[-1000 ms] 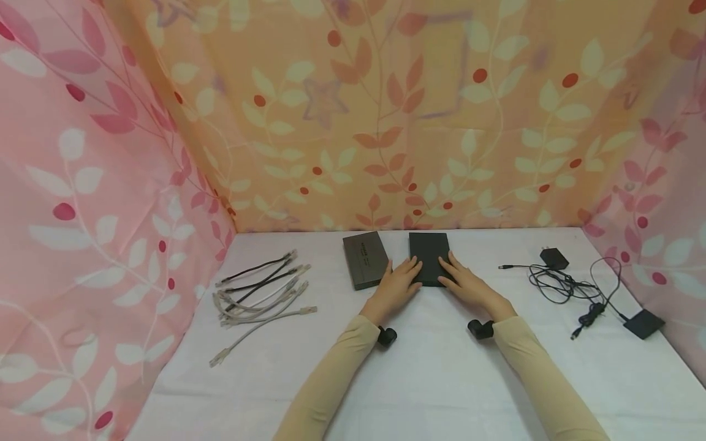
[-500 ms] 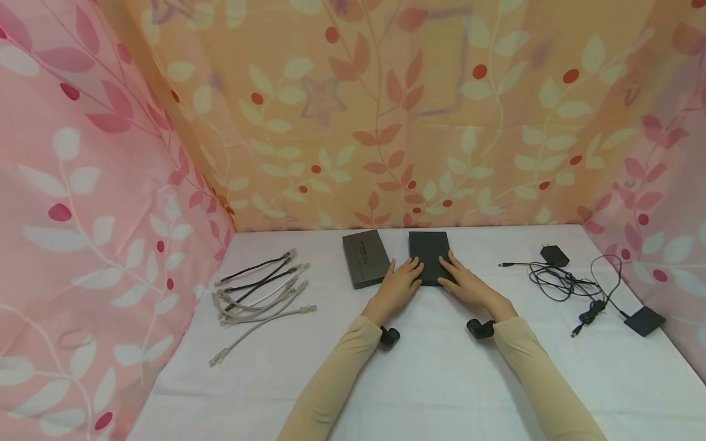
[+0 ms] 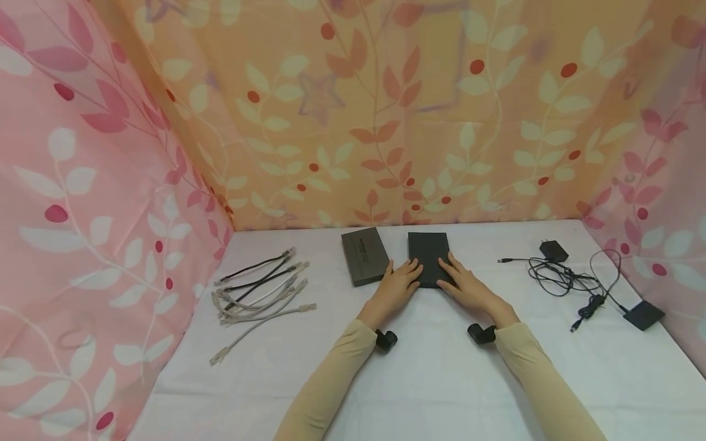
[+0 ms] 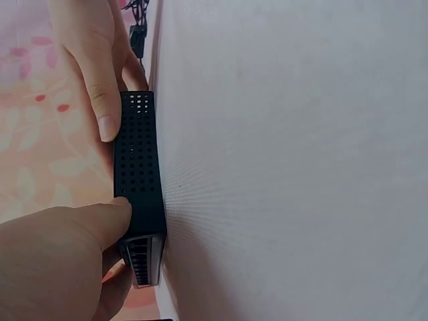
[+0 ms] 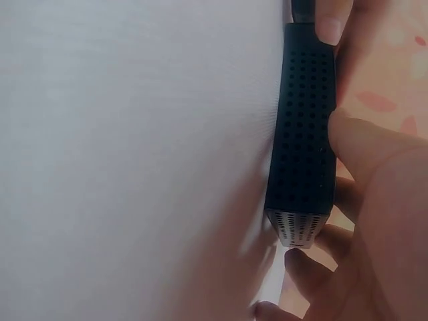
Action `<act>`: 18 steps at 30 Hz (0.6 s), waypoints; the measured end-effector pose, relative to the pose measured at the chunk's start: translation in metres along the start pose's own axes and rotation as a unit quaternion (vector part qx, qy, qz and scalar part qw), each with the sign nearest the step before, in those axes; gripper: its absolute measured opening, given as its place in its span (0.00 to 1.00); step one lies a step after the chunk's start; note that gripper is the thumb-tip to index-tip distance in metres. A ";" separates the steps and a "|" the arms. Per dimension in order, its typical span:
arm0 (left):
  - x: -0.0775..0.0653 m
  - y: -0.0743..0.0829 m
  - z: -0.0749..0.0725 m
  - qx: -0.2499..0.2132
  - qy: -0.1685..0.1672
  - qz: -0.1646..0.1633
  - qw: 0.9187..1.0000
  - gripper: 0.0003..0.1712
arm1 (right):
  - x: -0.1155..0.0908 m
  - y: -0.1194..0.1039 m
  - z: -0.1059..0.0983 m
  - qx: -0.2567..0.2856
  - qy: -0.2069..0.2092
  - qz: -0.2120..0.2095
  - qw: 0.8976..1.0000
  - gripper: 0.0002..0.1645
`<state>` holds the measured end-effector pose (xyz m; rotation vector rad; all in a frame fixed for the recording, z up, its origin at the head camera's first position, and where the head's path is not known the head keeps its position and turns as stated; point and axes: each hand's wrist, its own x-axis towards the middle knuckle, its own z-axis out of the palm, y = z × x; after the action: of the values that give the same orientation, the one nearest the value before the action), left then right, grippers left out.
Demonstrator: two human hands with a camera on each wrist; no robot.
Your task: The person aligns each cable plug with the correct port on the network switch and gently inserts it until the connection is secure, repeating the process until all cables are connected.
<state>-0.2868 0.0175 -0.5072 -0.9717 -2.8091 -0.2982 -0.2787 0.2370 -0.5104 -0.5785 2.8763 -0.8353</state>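
A flat black network switch point(image 3: 429, 248) with a perforated near side lies on the white table, a hand at each side of it. My left hand point(image 3: 393, 288) rests along its left edge. In the left wrist view the left thumb point(image 4: 115, 217) touches the upper edge near one corner, with the slotted side face below it. My right hand point(image 3: 467, 285) lies at the right edge, fingers spread and fairly straight. The right wrist view has the right thumb point(image 5: 351, 137) against the near top edge and the other fingers beside the vented end face. To the left lies a dark grey network switch point(image 3: 365, 257).
Several grey and black network cables point(image 3: 261, 306) lie at the left. At the right are a black power adapter point(image 3: 554, 251) with coiled cord point(image 3: 559, 282) and another adapter point(image 3: 643, 315) close to the table's right edge. Floral cloth point(image 3: 419, 122) hangs behind and at both sides.
The black switch has slid slightly toward me with both hands on it, relative to the grey switch. The head view has tilted a little; the cables and adapters stay put.
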 end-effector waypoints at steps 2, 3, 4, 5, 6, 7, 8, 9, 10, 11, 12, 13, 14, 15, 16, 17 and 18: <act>0.000 0.001 0.000 -0.008 -0.007 -0.006 1.000 0.27 | -0.002 -0.001 0.001 -0.012 0.003 0.001 1.000 0.39; 0.000 0.002 0.000 -0.013 -0.012 -0.009 1.000 0.27 | -0.003 -0.002 0.001 -0.017 0.005 0.002 1.000 0.39; -0.001 0.002 0.000 -0.018 -0.018 -0.013 1.000 0.27 | -0.004 -0.002 0.002 -0.020 0.006 0.003 1.000 0.39; -0.001 0.003 0.001 -0.023 -0.024 -0.017 0.999 0.27 | -0.005 -0.003 0.003 -0.028 0.007 0.001 1.000 0.39; -0.002 0.003 0.001 -0.026 -0.028 -0.019 0.999 0.27 | -0.006 -0.004 0.003 -0.034 0.010 0.000 0.999 0.39; -0.003 0.004 0.001 -0.030 -0.032 -0.021 0.999 0.27 | -0.007 -0.004 0.004 -0.038 0.013 0.000 0.999 0.39; -0.004 0.005 0.001 -0.035 -0.037 -0.024 0.998 0.27 | -0.008 -0.005 0.005 -0.038 0.016 -0.002 0.999 0.39; -0.005 0.005 0.001 -0.039 -0.040 -0.027 0.998 0.27 | -0.009 -0.006 0.006 -0.041 0.019 -0.005 0.999 0.39; -0.006 0.006 0.000 -0.042 -0.043 -0.029 0.998 0.27 | -0.010 -0.007 0.006 -0.045 0.021 -0.008 0.999 0.39; -0.007 0.007 0.000 -0.047 -0.047 -0.032 0.997 0.27 | -0.011 -0.007 0.007 -0.050 0.023 -0.011 0.998 0.38; -0.008 0.007 -0.001 -0.050 -0.050 -0.033 0.997 0.27 | -0.012 -0.008 0.008 -0.052 0.024 -0.010 0.998 0.38; -0.009 0.007 -0.002 -0.052 -0.053 -0.033 0.997 0.27 | -0.012 -0.009 0.008 -0.054 0.026 -0.009 0.998 0.38; -0.010 0.008 -0.003 -0.052 -0.055 -0.032 0.997 0.27 | -0.014 -0.010 0.008 -0.056 0.027 -0.008 0.998 0.38; -0.010 0.008 -0.004 -0.051 -0.055 -0.030 0.997 0.27 | -0.015 -0.011 0.008 -0.060 0.028 -0.008 0.998 0.38; -0.011 0.008 -0.004 -0.052 -0.056 -0.029 0.997 0.27 | -0.016 -0.013 0.009 -0.063 0.028 -0.007 0.998 0.38; -0.012 0.008 -0.005 -0.052 -0.056 -0.026 0.997 0.27 | -0.017 -0.014 0.009 -0.064 0.029 -0.005 0.997 0.38; -0.013 0.008 -0.006 -0.049 -0.056 -0.022 0.997 0.26 | -0.018 -0.015 0.009 -0.065 0.031 -0.003 0.997 0.38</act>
<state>-0.2718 0.0146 -0.5032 -0.9766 -2.9446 -0.4031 -0.2556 0.2277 -0.5105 -0.5838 3.0041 -0.6812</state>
